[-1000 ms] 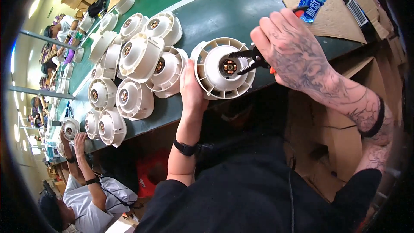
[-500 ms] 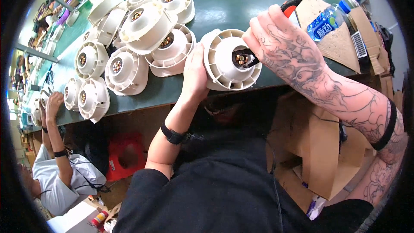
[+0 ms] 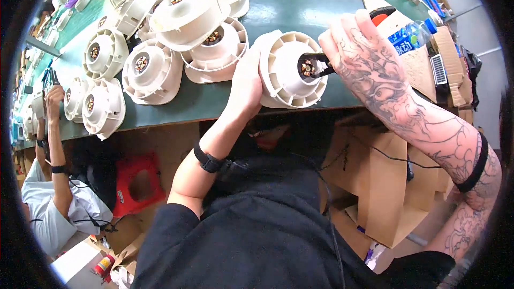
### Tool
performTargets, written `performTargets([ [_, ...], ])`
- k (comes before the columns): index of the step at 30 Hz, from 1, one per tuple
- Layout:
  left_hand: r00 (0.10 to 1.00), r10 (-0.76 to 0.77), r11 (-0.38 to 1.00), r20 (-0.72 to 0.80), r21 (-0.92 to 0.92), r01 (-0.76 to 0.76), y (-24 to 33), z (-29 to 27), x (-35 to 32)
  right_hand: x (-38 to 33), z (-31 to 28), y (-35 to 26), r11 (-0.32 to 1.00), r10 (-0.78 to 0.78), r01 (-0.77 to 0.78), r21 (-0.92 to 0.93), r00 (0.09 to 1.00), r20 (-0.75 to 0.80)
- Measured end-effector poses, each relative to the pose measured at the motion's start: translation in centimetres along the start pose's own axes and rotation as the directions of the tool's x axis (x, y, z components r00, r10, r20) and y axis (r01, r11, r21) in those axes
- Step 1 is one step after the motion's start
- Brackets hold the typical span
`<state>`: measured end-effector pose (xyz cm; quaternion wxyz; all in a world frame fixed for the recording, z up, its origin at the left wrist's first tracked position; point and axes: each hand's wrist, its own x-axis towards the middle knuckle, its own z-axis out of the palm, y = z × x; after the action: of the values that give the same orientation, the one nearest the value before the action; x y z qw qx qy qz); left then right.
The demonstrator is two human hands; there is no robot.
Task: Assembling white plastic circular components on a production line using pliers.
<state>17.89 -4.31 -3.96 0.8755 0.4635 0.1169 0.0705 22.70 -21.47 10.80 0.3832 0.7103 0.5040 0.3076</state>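
A white round plastic housing with a ribbed rim stands tilted at the bench's near edge. Its dark centre holds copper-coloured metal parts. My left hand grips the housing's left side, the fingers mostly hidden behind it. From the right, my right hand is closed round a pair of pliers with black and red handles. The dark plier jaws reach into the housing's centre, spread apart next to the metal parts; whether they touch them I cannot tell.
Several similar white housings are piled to the left on the green bench. A water bottle lies on cardboard at the right. Cartons stand below the bench. At far left a co-worker's hand is at work.
The plier jaws, seen nearly as one before, now show as two spread prongs at the housing's centre. My right hand has turned and shifted slightly right. The whole view has shifted a little.
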Motion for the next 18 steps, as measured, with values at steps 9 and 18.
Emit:
performTargets([
  [9, 0.999, -0.021, 0.999, 0.033, -0.043, 0.023, 0.5, 0.0, -0.3, 0.5, -0.9, -0.7, 0.999, 0.031, -0.032, 0.025, 0.999, 0.036],
  [18, 0.999, -0.026, 0.999, -0.027, -0.034, 0.025, -1.0, -0.7, 0.5, 0.8, -1.4, 0.1, 0.999, -0.04, 0.036, 0.03, 0.987, 0.158],
])
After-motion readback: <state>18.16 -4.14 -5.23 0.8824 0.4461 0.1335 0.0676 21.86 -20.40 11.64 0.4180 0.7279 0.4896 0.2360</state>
